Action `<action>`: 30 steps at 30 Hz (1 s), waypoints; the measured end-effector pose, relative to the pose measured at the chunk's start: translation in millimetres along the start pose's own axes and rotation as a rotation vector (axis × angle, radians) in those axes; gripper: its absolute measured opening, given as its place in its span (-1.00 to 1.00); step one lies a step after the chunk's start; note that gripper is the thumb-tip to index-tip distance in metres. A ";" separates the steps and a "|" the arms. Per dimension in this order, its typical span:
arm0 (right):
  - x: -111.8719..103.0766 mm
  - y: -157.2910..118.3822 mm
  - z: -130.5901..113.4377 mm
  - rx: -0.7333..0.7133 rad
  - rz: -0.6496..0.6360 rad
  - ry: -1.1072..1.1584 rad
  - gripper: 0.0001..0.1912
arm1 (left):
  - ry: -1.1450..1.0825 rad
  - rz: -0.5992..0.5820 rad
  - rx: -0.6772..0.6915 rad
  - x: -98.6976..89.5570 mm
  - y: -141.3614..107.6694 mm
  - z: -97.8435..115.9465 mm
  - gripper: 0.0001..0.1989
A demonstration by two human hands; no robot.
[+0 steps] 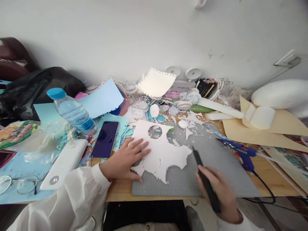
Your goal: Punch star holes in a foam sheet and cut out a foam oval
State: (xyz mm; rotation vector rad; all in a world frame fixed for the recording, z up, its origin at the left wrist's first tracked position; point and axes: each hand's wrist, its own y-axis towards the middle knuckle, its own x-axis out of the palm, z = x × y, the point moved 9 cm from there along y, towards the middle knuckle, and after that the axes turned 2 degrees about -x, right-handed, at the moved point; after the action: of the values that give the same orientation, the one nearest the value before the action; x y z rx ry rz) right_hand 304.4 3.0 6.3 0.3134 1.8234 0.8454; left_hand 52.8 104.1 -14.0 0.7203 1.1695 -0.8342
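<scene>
A white foam sheet (pixel 157 150) with a round hole and ragged, cut-out edges lies on the grey cutting mat (pixel 211 173). My left hand (pixel 128 158) rests flat on the sheet's left side, fingers spread. To the right of the sheet, my right hand (pixel 218 191) is closed around a long black craft knife (pixel 208 186). Its tip points up and away, close to the sheet's right corner but apart from it. Motion smears this hand slightly. White scraps (pixel 189 132) and a small white oval piece (pixel 183 124) lie beyond the sheet.
A blue glue gun (pixel 240 152) and its cord lie at the right. On the left are a phone (pixel 105 139), a water bottle (pixel 72 110), a white power bank (pixel 64 163) and glasses (pixel 26 184). Paper scraps, discs and markers (pixel 207 88) crowd the back near the wall.
</scene>
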 end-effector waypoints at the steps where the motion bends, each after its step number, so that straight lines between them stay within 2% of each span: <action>1: 4.2 3.3 15.2 -0.013 -0.048 -0.029 -0.66 | 0.017 0.003 0.028 -0.6 -0.5 3.6 -0.07; 3: 11.9 10.3 48.7 0.039 -0.112 -0.061 -0.58 | 0.044 0.026 0.107 -1.7 -2.8 14.1 -0.25; 6: 25.9 18.7 83.9 0.097 -0.192 -0.094 -0.48 | 0.067 0.137 0.217 -8.0 -9.0 31.4 -0.68; 8: 31.1 22.8 93.8 0.103 -0.201 -0.094 -0.45 | 0.063 0.225 0.222 -15.7 -12.6 37.1 -0.78; 10: 30.1 26.2 90.6 0.087 -0.169 -0.103 -0.39 | 0.037 0.296 0.171 -25.5 -14.4 36.7 -0.79; 13: 28.9 30.8 56.7 0.000 -0.171 -0.066 -0.34 | -0.052 0.367 0.038 -40.9 -14.1 28.1 -0.83; 17: 44.7 38.1 -23.6 -0.277 -0.290 0.022 -0.44 | -0.252 0.409 -0.142 -49.7 -9.0 13.6 -0.81; 19: 47.7 48.0 -47.2 -0.342 -0.240 -0.003 -0.56 | -0.365 0.433 -0.181 -51.4 -6.5 11.5 -0.81; 22: 32.7 65.9 -55.2 -0.366 -0.038 0.009 -0.68 | -0.537 0.526 -0.233 -62.6 -9.7 7.5 -0.77; 25: -1.3 74.5 -42.7 -0.334 0.133 0.000 -0.64 | -0.631 0.750 -0.408 -88.6 -28.2 -12.6 -0.69; 28: -42.0 71.8 -32.2 -0.302 0.204 -0.068 -0.56 | -0.480 0.954 -0.625 -115.2 -45.3 -38.0 -0.67; 30: -67.3 66.2 -32.8 -0.299 0.239 -0.107 -0.53 | -0.392 0.970 -0.661 -121.7 -34.6 -54.2 -0.66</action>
State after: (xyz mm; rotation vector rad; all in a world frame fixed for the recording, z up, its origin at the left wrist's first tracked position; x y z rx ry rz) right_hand 291.4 -1.2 105.3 0.3811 1.5525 1.2282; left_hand -24.2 153.9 88.7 0.4453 0.5489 0.2341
